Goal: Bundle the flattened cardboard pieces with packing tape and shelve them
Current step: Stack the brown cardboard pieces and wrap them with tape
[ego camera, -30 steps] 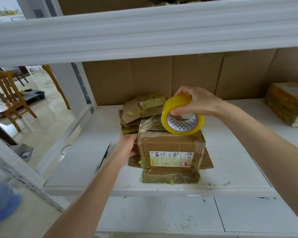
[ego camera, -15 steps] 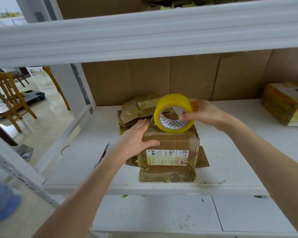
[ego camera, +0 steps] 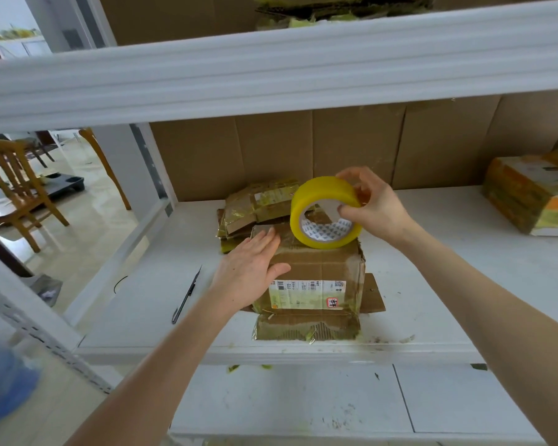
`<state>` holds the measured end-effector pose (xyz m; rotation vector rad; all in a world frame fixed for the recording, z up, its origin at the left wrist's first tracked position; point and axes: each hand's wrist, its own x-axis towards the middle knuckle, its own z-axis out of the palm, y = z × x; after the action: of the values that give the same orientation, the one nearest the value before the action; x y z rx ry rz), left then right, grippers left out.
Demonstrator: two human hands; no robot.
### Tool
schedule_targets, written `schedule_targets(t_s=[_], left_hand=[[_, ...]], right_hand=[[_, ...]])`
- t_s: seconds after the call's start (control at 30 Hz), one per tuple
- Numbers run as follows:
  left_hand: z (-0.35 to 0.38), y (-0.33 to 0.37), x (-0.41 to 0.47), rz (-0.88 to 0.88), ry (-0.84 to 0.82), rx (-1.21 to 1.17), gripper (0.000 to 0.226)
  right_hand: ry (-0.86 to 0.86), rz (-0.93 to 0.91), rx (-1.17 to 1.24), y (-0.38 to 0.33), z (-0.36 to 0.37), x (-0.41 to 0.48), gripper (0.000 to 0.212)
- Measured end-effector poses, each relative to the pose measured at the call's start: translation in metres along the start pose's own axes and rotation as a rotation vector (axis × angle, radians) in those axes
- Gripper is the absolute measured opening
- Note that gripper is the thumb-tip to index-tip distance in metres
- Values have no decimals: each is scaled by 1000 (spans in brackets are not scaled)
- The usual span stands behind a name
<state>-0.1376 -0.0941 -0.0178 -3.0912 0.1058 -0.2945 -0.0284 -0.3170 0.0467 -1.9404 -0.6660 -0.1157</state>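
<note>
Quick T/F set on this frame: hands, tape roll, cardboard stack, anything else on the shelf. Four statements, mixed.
1. The right hand holds the yellow roll of packing tape at the top of the stack of flattened brown cardboard pieces. True.
2. The left hand grips the slim black tool. False: the left hand lies flat on the stack's upper left, and the tool lies by itself on the white shelf, left of the stack.
3. The roll lies flat, hole facing up. False: it stands on edge, with its hole facing the camera.
4. A second taped brown cardboard bundle lies behind the stack. True.
</note>
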Motion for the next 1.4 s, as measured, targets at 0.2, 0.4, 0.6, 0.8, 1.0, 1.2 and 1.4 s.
schedule_targets(t_s=[0.2,0.4,0.6,0.8,1.0,1.2,1.4], left_hand=[[-5,2,-1,-15,-51,73,67],[-10,9,-5,5,-68,50,54],[-19,25,0,-42,-34,-34,60],[-12,41,4,-92,-19,-68,70],[-11,40,4,-80,-30,-38,63],[-11,44,5,-45,-43,-4,67],[-12,104,26,-171,-37,2,113]], right_hand=[[-46,25,-185,-14,-37,4,45],[-211,123,-311,2,-74,-5,48],[-178,127,-221,21,-76,-12,45],[-178,109,-247,34,-77,-12,51],[-165,26,-405,36,-76,-7,58],[-273,91,-203,49,-85,-20,58],[-157,267,377,59,-92,-37,40]])
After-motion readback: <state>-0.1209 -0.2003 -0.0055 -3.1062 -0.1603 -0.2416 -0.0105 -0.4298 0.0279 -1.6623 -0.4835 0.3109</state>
